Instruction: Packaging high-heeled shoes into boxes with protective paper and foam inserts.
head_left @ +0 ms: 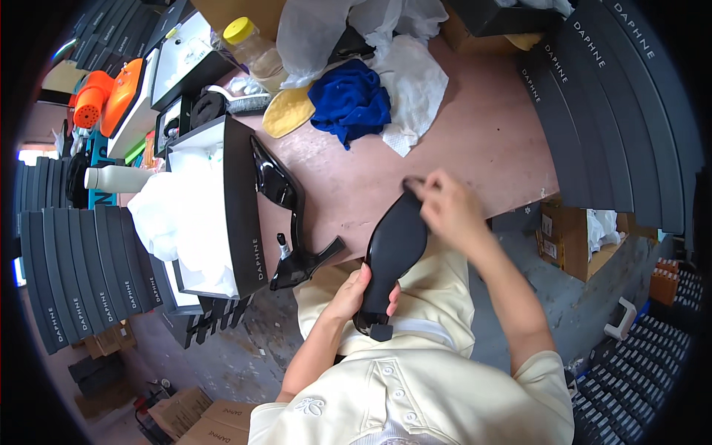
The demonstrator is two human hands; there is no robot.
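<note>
A black high-heeled shoe (398, 233) is held over my lap, its sole turned up and its toe pointing away from me. My left hand (347, 297) is closed round its narrow waist near the heel. My right hand (451, 208) is at the toe end, fingers pinched together on a small dark thing; blur hides what it is. Left of them, a second glossy black shoe (278, 185) lies on its side on the pinkish table (489, 133), its heel end near the front edge. Beside that shoe stands an open black shoebox (241, 215) with white tissue paper (182, 215) in it.
Behind lie a crumpled blue cloth (348, 100), a yellow pad (289, 111), white tissue (415, 93) and a yellow-capped jar (248, 44). Black shoeboxes are stacked at right (593, 111) and left (81, 274). A white bottle (115, 179) stands past the open box.
</note>
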